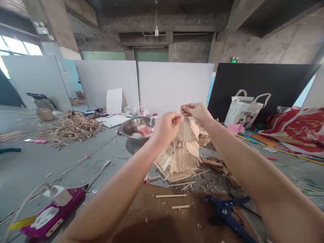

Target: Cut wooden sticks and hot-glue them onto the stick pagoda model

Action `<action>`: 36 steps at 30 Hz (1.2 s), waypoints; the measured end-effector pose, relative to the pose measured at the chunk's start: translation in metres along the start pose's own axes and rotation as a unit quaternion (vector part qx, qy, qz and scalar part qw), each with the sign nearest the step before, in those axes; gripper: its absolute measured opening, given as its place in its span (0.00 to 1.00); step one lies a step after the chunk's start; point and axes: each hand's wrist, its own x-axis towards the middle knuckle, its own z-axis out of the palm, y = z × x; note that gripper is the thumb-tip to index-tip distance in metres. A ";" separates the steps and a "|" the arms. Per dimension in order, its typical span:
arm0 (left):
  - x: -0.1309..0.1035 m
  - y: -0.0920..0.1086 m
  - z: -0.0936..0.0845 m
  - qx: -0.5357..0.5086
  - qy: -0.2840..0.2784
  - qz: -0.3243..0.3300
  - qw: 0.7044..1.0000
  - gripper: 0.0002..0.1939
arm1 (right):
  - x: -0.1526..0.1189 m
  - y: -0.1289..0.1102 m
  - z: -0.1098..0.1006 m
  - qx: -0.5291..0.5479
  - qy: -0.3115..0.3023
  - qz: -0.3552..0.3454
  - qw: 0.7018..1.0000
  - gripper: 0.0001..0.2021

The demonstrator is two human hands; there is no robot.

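A tiered, pagoda-like model of thin wooden sticks stands on the floor ahead of me, its slanted roof panels made of sticks laid side by side. Both hands meet at its top. My left hand is closed at the left of the peak, fingertips pinched; whatever is in them is hidden. From the right, my right hand pinches at the very tip, with a small pale bit at its fingers too tiny to name. Loose sticks lie on the brown board in front of the model.
A metal basin with red-and-white packets stands behind my left hand. Blue spring clamp lies on the board at right. At left are a purple power strip and a stick pile; a white bag stands at right.
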 end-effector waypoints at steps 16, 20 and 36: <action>0.069 -0.048 0.032 -0.223 -0.010 -0.132 0.966 0.15 | 0.003 0.005 0.006 0.102 0.022 0.015 0.994 0.03; 0.068 -0.049 0.033 -0.268 -0.014 -0.144 0.952 0.15 | 0.001 0.004 0.007 0.097 0.026 0.007 0.995 0.03; 0.069 -0.057 0.041 -0.270 -0.004 -0.111 0.957 0.14 | 0.000 0.006 0.010 -0.002 0.065 -0.041 0.997 0.10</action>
